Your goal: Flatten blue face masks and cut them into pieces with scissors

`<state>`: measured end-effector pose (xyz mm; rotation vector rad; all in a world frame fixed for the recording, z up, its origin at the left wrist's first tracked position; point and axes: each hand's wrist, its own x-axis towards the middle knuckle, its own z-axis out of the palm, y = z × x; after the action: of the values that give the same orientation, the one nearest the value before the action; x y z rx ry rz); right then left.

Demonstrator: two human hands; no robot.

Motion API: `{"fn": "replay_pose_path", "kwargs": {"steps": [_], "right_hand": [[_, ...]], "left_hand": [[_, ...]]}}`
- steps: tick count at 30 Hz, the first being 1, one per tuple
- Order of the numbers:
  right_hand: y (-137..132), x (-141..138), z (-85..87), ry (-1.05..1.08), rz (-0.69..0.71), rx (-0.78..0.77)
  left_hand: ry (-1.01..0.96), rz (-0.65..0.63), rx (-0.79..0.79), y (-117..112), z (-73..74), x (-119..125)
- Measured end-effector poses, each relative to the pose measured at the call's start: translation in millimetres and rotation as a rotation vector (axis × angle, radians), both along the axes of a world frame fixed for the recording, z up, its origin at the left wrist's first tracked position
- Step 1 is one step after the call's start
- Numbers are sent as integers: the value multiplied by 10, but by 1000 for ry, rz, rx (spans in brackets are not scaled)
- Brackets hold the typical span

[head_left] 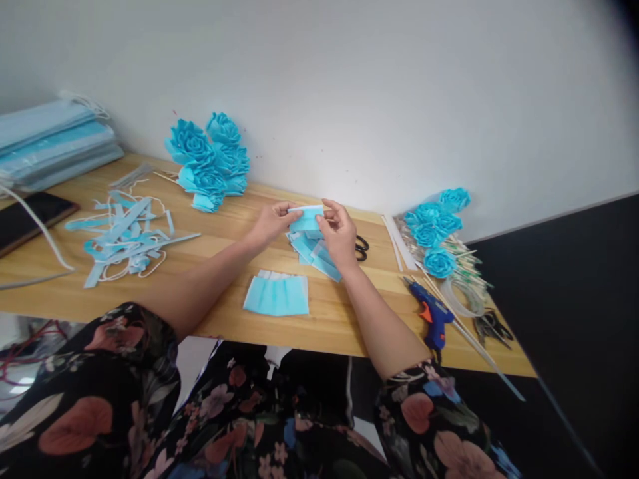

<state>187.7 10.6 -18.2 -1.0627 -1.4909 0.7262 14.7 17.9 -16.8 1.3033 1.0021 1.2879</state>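
Note:
Between my hands I hold up a small folded piece of blue face-mask fabric (pixel 308 217). My left hand (pixel 273 221) pinches its left end, and my right hand (pixel 339 229) grips the right end with thumb and fingers. Below it on the table lies a loose pile of cut blue mask pieces (pixel 324 261). Closer to me rests a pleated stack of blue mask fabric (pixel 277 295). The black handles of scissors (pixel 362 248) show just right of my right hand; their blades are hidden.
Blue fabric roses (pixel 214 163) stand by the wall, with smaller ones (pixel 434 229) at right. A blue glue gun (pixel 435 316), sticks (pixel 479 346) and pliers (pixel 492 327) lie right. Mask trimmings (pixel 124 233), a phone (pixel 34 216) and stacked masks (pixel 54 143) occupy the left.

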Motion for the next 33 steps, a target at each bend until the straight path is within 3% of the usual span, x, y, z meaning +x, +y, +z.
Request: {"fn": "replay_pose_path", "kwargs": {"steps": [9,19,27,33], "right_hand": [[-40,11,29,14,61,-41],[-63,11,44,-57,4,6],[-93,-29,57,-250,-19,141],[-76,-51,30,-21,126,-28]], "left_hand": [[12,-88,-8,-8,-10,14],[89,-73,22,-22,-5,-1],[269,-10,196,-22,-14,34],[37,-39,77,-20,-12,22]]}}
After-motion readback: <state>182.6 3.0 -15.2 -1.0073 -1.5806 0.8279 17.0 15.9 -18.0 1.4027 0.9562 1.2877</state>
